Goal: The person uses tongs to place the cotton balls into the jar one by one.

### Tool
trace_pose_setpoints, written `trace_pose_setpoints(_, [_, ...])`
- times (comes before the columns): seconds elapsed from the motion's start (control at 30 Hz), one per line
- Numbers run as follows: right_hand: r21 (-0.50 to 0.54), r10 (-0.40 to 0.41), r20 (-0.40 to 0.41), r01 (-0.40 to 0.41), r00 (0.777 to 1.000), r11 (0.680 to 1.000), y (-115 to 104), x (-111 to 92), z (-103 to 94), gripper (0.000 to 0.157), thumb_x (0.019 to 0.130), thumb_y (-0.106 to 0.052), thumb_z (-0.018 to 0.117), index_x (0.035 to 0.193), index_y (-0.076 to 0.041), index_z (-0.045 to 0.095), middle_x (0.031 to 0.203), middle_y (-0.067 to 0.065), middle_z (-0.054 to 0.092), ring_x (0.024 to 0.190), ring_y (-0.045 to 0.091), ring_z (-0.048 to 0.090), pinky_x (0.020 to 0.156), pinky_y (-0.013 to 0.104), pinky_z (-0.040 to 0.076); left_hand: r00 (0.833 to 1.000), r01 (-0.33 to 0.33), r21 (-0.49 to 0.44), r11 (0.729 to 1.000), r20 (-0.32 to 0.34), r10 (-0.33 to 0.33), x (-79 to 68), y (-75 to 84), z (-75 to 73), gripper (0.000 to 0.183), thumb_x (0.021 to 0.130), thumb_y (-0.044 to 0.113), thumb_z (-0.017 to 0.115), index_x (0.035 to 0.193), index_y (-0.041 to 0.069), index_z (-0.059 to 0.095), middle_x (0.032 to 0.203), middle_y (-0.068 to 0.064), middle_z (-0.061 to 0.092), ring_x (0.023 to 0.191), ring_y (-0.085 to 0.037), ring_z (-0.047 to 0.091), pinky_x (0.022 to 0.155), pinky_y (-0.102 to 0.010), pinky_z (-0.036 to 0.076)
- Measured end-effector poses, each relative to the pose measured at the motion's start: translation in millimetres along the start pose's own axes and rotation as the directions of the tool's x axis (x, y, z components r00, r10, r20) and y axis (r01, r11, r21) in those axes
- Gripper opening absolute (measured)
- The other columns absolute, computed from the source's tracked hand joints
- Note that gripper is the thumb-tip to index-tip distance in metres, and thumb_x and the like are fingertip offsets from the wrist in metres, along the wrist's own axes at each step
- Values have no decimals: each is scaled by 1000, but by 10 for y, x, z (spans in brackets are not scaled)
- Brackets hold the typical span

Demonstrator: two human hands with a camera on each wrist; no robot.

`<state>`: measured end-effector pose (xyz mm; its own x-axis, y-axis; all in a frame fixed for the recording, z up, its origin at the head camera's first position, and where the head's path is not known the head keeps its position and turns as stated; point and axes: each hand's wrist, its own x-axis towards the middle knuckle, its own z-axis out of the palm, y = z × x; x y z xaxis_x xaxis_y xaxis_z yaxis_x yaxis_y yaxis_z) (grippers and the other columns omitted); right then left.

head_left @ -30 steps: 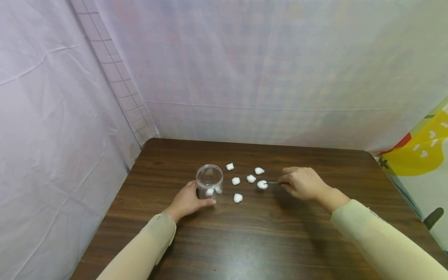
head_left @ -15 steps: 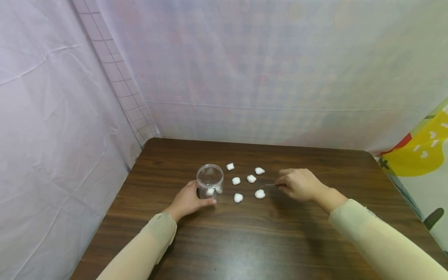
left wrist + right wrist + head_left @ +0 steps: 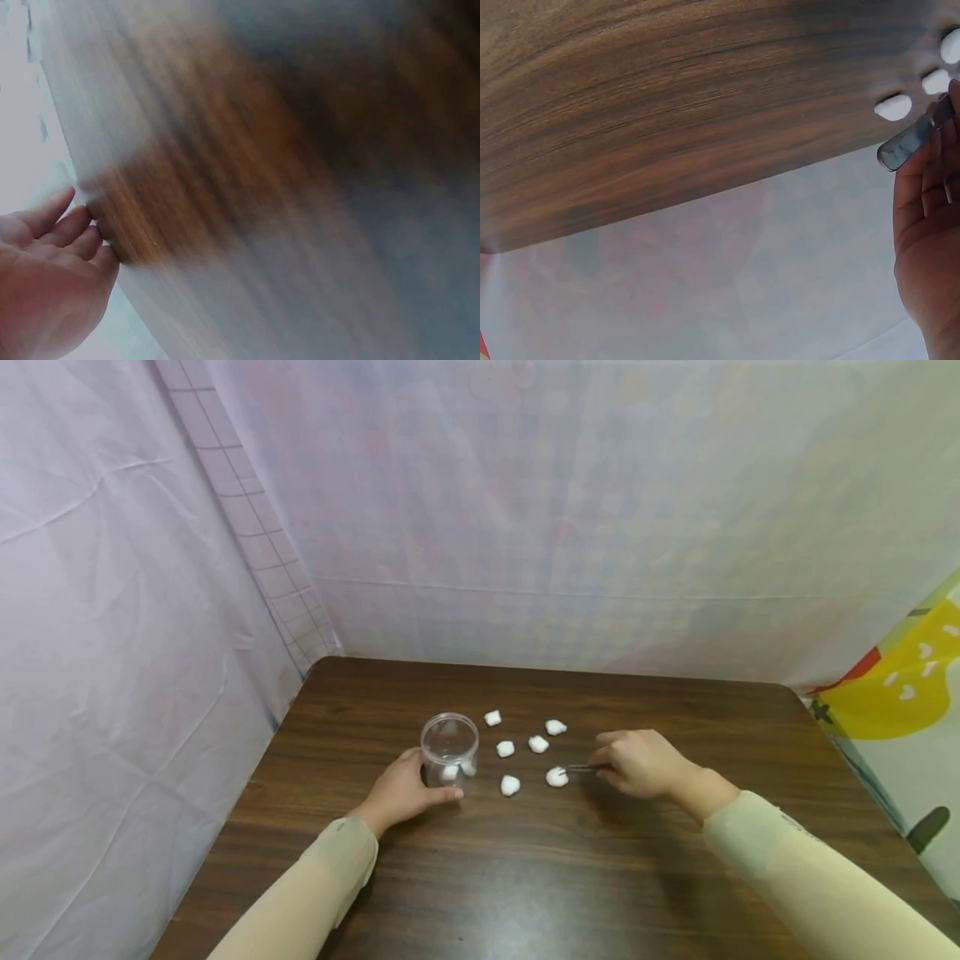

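My left hand is wrapped round the side of a clear plastic jar, thumb in front. The jar stands upright and uncovered, with white cotton balls at its bottom. In the left wrist view my left hand shows at the lower left, and the jar is not visible there. My right hand pinches metal tweezers pointing left, their tips at a cotton ball on the table. The right wrist view shows the tweezers' rounded end sticking out from the fingers.
Several more cotton balls lie on the brown wooden table between jar and tweezers, one near the front and another farther back. Pale curtains hang behind and at the left. A yellow patterned cloth is at the right.
The cotton ball at the tweezers has shifted toward me and slightly left. The tweezers came off it, then moved down to its new spot. My left hand and the jar stayed put.
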<state>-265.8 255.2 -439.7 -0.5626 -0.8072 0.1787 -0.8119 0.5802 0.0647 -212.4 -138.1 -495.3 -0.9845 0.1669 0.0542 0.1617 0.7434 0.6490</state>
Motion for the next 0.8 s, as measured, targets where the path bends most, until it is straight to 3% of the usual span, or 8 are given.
trace_pose_setpoints(0.2, [15, -12, 11, 12, 1000, 1000, -12, 33, 27, 14, 76, -12, 79, 89, -18, 78, 77, -12, 50, 59, 4, 48, 49, 31, 46, 1000, 0, -4, 1000, 5, 0, -6, 13, -11, 83, 74, 53, 84, 137, 7, 57, 138, -16, 55, 126, -33, 52, 105, -51, 41])
trace_pose_setpoints(0.8, [4, -59, 15, 59, 998, 998, -29, 73, 94, 15, 74, -12, 80, 86, -19, 76, 76, -12, 49, 60, 6, 49, 48, 32, 47, 1000, 5, -5, 1000, 2, -5, 0, 15, -7, 82, 74, 52, 85, 136, 6, 57, 138, -16, 55, 126, -33, 52, 105, -51, 41])
